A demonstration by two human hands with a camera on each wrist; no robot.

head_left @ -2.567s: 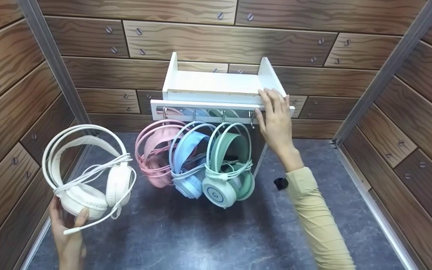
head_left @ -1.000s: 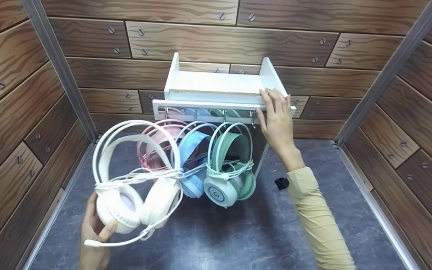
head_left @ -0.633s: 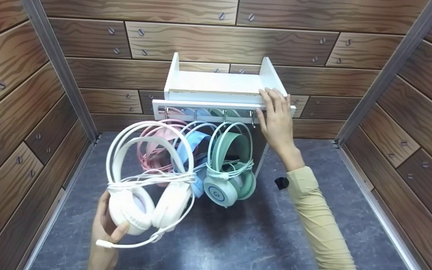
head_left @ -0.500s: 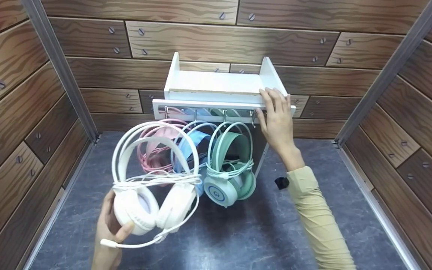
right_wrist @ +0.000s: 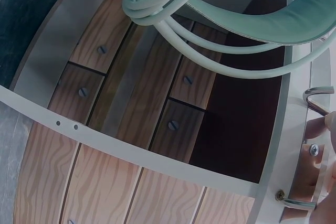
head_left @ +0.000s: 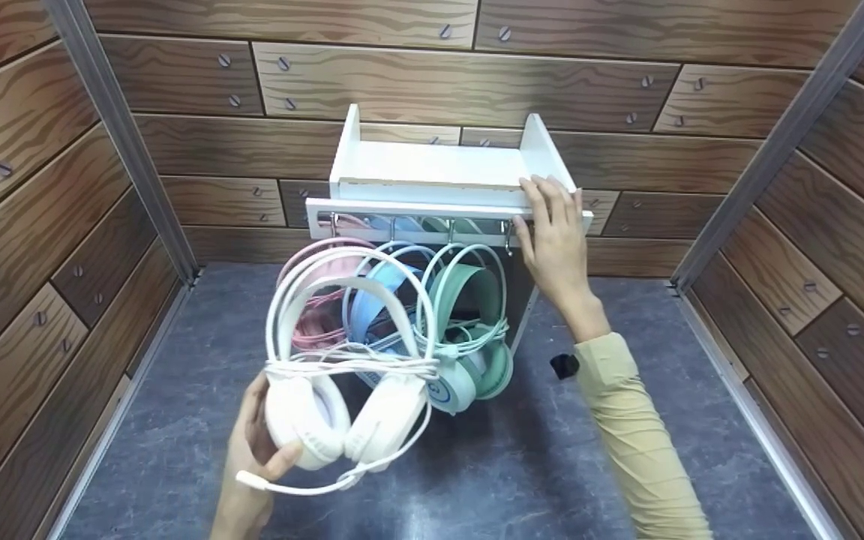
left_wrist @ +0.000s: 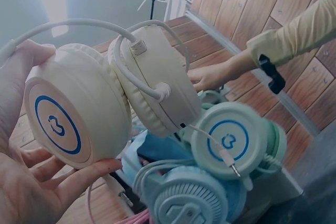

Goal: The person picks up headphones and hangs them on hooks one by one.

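My left hand grips one ear cup of a white headset, its cable wound round the lower band and its microphone boom pointing left. The headset is upright, in front of the rack. Behind it, pink, blue and green headsets hang from hooks on the white rack, partly hidden. My right hand rests on the rack's right end, fingers over the rail and shelf edge, thumb beside the rightmost hook. No headset hangs on that hook.
Wood-patterned panels form the back and side walls, with metal corner strips between them. The rack stands on a dark grey floor. A small black piece sits at the right cuff.
My left hand has carried the white headset rightward from the far left, so it now overlaps the pink, blue and part of the green headsets. The right hand stays on the rack.
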